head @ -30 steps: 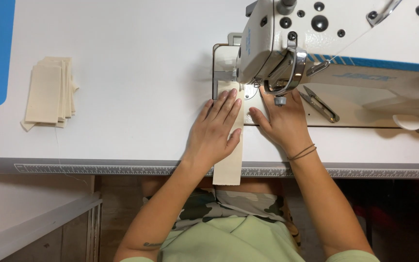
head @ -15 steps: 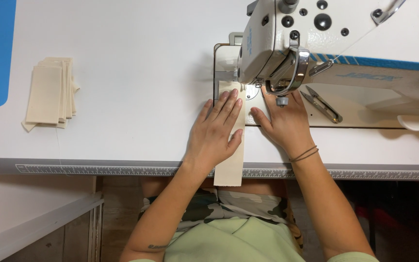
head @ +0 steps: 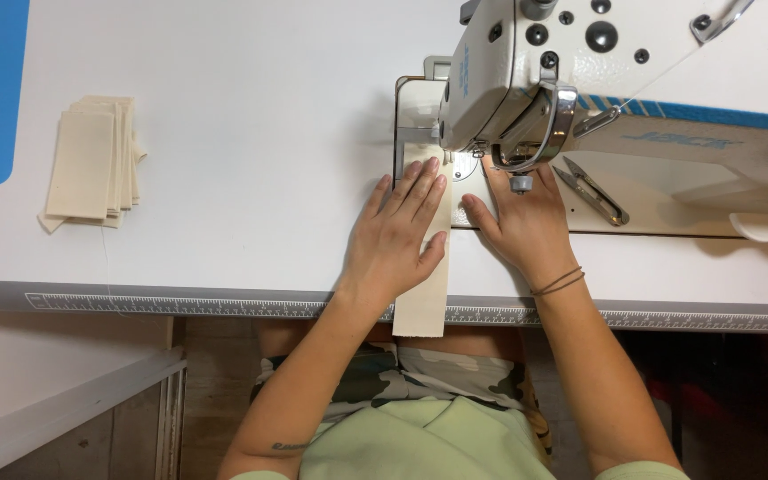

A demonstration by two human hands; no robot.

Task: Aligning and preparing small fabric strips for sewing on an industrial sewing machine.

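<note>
Two bare hands are laid flat on a long cream-coloured strip of woven fabric [head: 423,293] at a white industrial sewing machine [head: 526,71]. The left hand [head: 397,236] is pressed palm-down on the strip, fingers spread and pointed toward the needle area; nothing is clasped, the grip being fully open and flat. The right hand [head: 526,222] is placed just beside it, fingertips resting on the machine bed at the strip's right edge, likewise open and holding nothing, with a thin dark band [head: 559,283] worn at the wrist.

The strip is laid lengthwise from under the presser foot, across the white surface [head: 251,178], and its near end is hung over the ruled front edge [head: 180,304]. Compared with the frames from half a second and a second ago, little is altered: the hands are kept in almost the same pose, and much the same length of strip is seen over the edge. This is judged to mean that the cloth is being aligned or fed only slowly at the needle.

A stack of similar cream fabric pieces [head: 91,164] is left well apart at the left, and metal thread snips [head: 590,191] are lying on the machine bed to the right.
</note>
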